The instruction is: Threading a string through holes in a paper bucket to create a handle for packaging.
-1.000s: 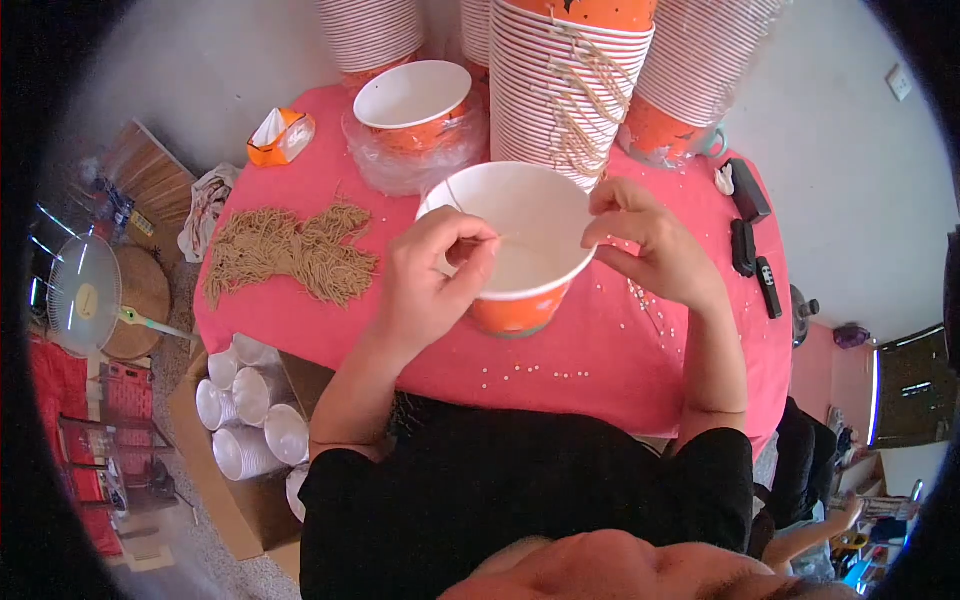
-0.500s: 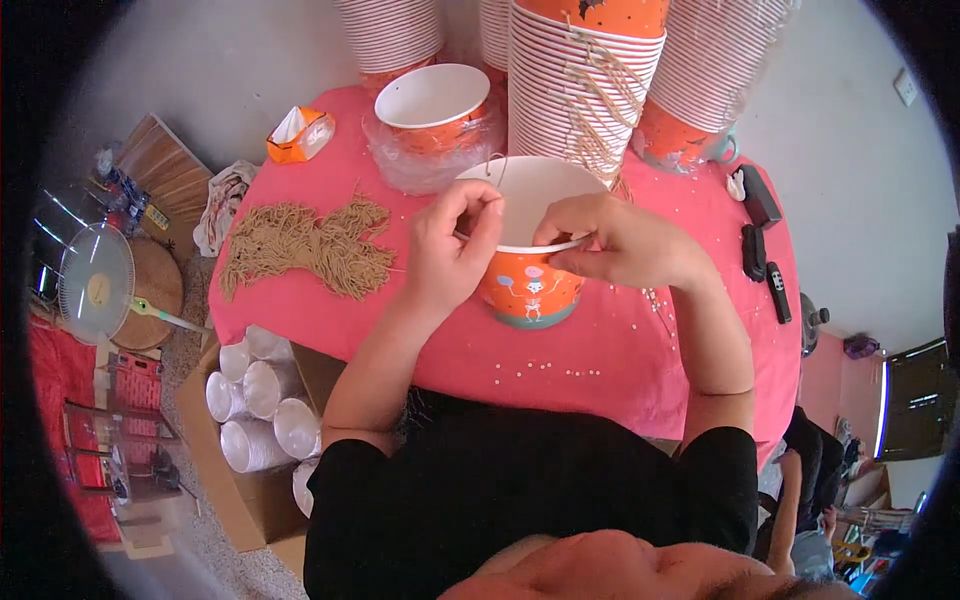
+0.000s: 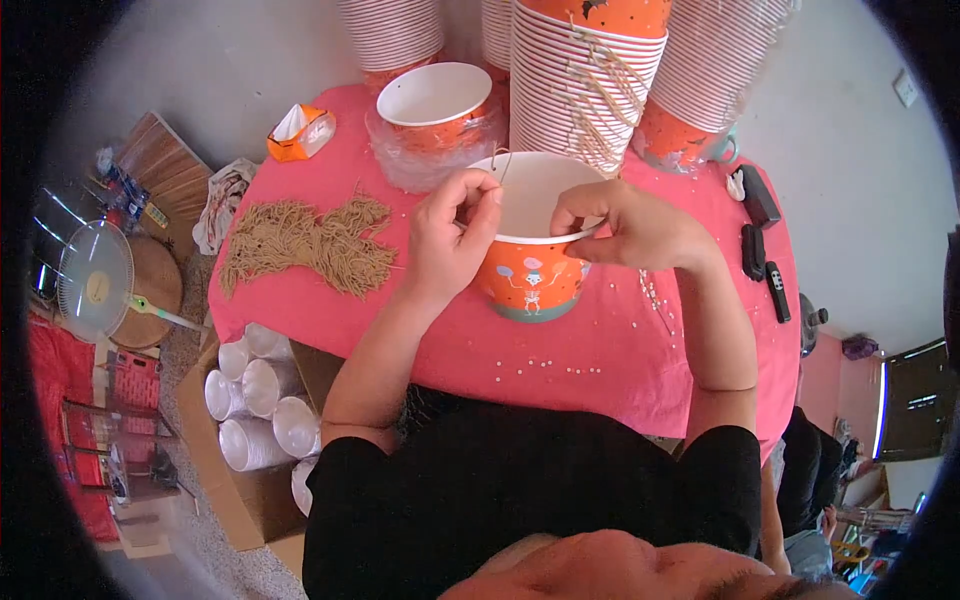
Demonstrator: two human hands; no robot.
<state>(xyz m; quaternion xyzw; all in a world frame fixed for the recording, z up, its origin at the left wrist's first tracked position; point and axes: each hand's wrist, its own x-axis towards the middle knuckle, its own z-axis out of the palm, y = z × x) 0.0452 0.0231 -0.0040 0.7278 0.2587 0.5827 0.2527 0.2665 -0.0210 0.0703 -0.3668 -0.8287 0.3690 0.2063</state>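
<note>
An orange paper bucket (image 3: pixel 532 280) with a white inside and a printed skeleton figure stands upright on the table before me. A thin tan string (image 3: pixel 502 160) loops up at its left rim and runs down toward my fingers. My left hand (image 3: pixel 452 225) is closed in a pinch beside that rim, at the string's lower end. My right hand (image 3: pixel 635 225) grips the right front rim, fingers inside the bucket and thumb outside. Its fingertips are partly hidden by the wall.
Tan strings (image 3: pixel 310 245) lie heaped at left on the pink-covered table (image 3: pixel 440 345). Behind stand stacked buckets (image 3: pixel 560 100), some strung, and a plastic-wrapped bucket (image 3: pixel 435 100). Small white beads (image 3: pixel 545 365) lie scattered nearby. Black objects (image 3: pixel 755 250) sit at right; a carton (image 3: pixel 250 500) holds white cups.
My right hand has shifted slightly right along the rim, its wrist raised a little. The bucket has moved slightly away from me. My left hand keeps its pinch.
</note>
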